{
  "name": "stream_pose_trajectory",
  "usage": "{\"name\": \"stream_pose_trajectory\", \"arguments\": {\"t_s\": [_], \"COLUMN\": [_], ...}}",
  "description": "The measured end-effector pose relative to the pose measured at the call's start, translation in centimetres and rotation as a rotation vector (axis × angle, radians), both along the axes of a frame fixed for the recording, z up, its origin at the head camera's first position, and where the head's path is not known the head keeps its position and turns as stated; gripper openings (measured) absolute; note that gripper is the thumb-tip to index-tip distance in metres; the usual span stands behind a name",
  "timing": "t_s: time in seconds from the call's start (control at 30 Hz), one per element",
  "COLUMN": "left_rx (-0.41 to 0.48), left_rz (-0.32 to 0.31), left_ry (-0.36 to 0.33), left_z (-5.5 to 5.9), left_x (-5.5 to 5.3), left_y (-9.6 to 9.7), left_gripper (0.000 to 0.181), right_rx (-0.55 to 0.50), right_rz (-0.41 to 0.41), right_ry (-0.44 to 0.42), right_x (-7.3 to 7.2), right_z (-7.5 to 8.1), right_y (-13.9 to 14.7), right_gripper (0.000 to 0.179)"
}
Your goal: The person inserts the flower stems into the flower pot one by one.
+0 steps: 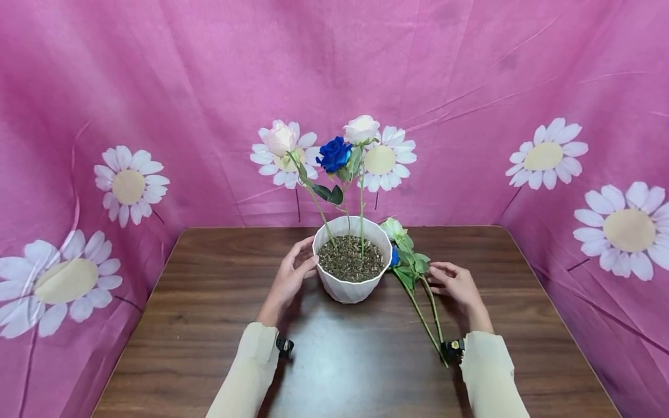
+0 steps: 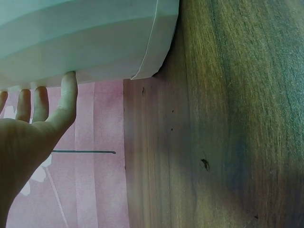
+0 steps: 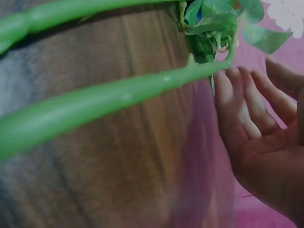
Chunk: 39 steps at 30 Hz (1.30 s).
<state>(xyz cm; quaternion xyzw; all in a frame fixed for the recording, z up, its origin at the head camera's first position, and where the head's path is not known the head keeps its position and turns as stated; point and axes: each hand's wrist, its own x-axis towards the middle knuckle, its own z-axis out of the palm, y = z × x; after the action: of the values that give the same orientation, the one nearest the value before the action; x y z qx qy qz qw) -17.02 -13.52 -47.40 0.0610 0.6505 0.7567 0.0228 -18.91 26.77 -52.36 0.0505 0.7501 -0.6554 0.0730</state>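
My left hand [image 1: 289,280] rests against the left side of a white faceted flowerpot [image 1: 351,290], its fingertips [image 2: 69,80] at the wall in the left wrist view. Dark granular soil [image 1: 349,267] fills the pot. Out of it rise a pale pink rose [image 1: 280,138], a blue rose [image 1: 334,154] and a white rose [image 1: 362,129]. Right of the pot lie two more stemmed roses: one whitish rose [image 1: 393,227] and one blue rose [image 1: 394,256], mostly hidden. My right hand [image 1: 460,284] has its fingers extended beside their leaves, fingertips right at a green stem [image 3: 142,88] in the right wrist view.
Everything stands on a brown wooden table [image 1: 209,325]. A pink cloth [image 1: 209,75] printed with large white daisies hangs behind it and along both sides. The loose stems reach toward the front, close to my right wrist.
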Motion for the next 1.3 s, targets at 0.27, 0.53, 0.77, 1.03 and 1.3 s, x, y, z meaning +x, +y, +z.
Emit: {"name": "stream_pose_trajectory", "arguments": {"t_s": [0.27,0.53,0.77,1.03,1.3], "left_rx": [0.012,0.028,0.025,0.047,0.045], "left_rz": [-0.003,-0.001,-0.002,0.0,0.0], "left_ry": [-0.001,0.007,0.002,0.007,0.002], "left_z": [0.1,0.2,0.4,0.4,0.3], "left_x": [0.0,0.0,0.1,-0.2,-0.1], "left_y": [-0.1,-0.1,0.0,0.1,0.1], "left_gripper": [0.051,0.051,0.052,0.052,0.051], "right_rx": [-0.046,-0.132,-0.126,-0.146,-0.226], "right_rz": [0.126,0.204,0.255,0.335,0.258], "right_ry": [-0.183,-0.221,-0.233,-0.233,-0.212], "right_x": [0.7,0.9,1.1,0.9,1.3], "right_z": [-1.0,-1.1,-1.0,-1.3,-1.1], "right_y": [0.9,1.3,1.7,2.1,2.3], "right_gripper": [0.056,0.053,0.051,0.048,0.028]}}
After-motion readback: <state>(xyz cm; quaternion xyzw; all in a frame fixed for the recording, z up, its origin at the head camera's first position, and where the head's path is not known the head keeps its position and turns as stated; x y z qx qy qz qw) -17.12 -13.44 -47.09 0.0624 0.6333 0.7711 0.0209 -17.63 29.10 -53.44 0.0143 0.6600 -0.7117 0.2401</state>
